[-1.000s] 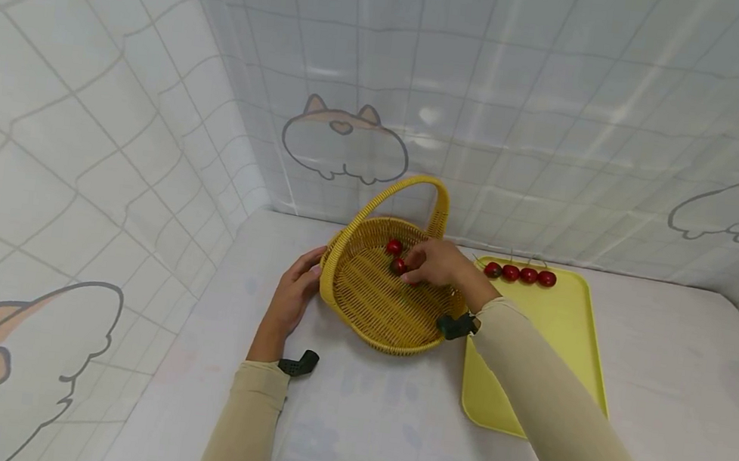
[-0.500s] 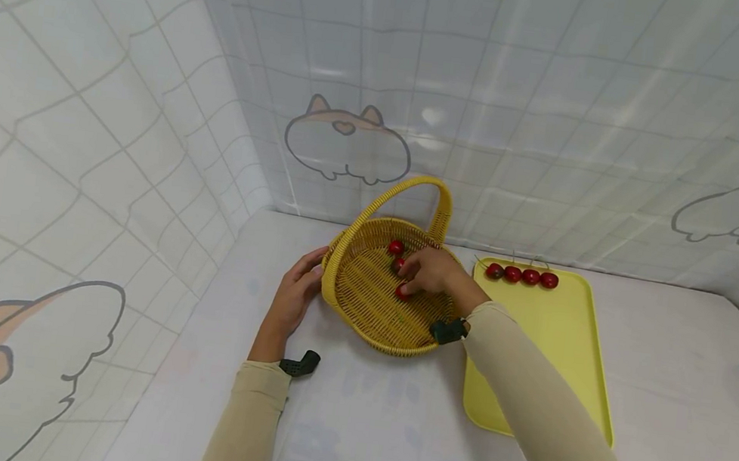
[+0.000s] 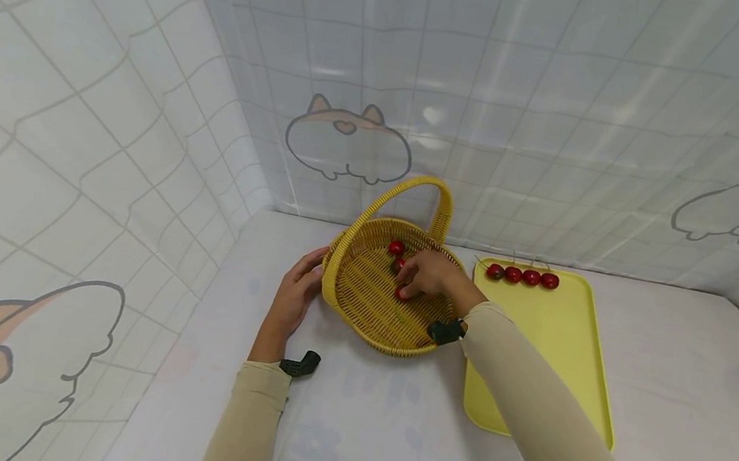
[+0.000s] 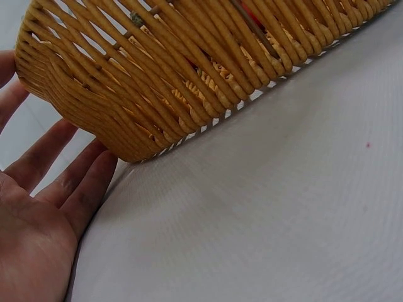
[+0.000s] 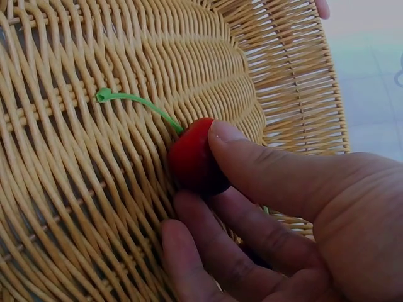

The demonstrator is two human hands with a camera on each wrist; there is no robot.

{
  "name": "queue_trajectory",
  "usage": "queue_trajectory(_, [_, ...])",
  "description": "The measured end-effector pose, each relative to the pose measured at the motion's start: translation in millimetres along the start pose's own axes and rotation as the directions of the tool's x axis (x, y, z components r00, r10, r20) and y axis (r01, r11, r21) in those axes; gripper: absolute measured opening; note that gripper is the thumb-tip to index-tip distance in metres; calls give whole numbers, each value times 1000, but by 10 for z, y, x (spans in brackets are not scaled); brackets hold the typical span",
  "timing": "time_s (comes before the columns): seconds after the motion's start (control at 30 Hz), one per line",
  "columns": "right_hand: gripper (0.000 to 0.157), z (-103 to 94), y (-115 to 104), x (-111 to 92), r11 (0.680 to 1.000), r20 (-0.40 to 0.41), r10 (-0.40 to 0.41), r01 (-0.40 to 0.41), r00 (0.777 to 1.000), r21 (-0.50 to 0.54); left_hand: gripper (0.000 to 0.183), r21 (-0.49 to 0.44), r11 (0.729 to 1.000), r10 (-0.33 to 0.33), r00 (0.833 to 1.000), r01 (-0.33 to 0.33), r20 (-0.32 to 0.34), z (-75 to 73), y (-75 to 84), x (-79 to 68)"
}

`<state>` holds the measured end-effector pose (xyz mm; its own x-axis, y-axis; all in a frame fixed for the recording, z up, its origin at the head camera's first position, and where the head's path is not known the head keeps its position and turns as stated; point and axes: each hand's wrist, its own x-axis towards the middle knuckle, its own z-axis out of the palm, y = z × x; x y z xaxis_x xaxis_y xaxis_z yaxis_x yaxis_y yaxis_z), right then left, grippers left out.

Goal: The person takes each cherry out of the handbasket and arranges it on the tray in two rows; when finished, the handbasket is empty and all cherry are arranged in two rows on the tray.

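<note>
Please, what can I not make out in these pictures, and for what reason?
Head view: much of the pinched cherry is covered by the right hand.
Head view: the yellow tray is partly hidden by the right sleeve.
Left wrist view: the wall of the basket lets only a red patch show, too covered to identify.
Left wrist view: the left hand is cut off by the left edge.

– We find the head view evenly lit; any glare?
– Yes, we see pale streaks and bright spots on the glossy white tile-patterned back sheet [image 3: 543,144].
– And shadow in the left wrist view?
– We see a soft grey one beside the golden-yellow woven basket [image 4: 189,75], on the white tablecloth [image 4: 289,214].
– And the right wrist view?
– We get a washed-out upper right corner; the round red cherry [image 5: 196,157] darkens along its lower edge.
</note>
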<state>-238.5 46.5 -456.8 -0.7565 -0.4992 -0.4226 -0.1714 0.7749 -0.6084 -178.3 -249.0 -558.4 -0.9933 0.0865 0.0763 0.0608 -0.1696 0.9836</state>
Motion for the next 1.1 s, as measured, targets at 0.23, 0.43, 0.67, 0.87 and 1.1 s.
queue_trajectory(0.23, [27, 55, 36, 31, 998, -13, 38, -37, 999, 59, 48, 7, 1000, 5, 1000, -5, 3, 9, 4, -5])
queue_trajectory(0.43, [25, 41, 52, 24, 994, -8, 43, -42, 999, 97, 47, 6, 1000, 6, 1000, -6, 5, 19, 18, -14])
queue_trajectory(0.67, [23, 14, 46, -5, 991, -18, 36, -33, 999, 126, 47, 7, 1000, 15, 1000, -15, 13, 7, 17, -19])
queue_trajectory(0.87, [22, -21, 32, -34, 982, -23, 7, -3, 1000, 191, 47, 13, 1000, 15, 1000, -15, 16, 12, 26, -22])
queue_trajectory(1.1, [25, -101, -4, -139, 952, -10, -25, 27, 1000, 304, 46, 22, 1000, 14, 1000, -14, 10, 9, 9, -17])
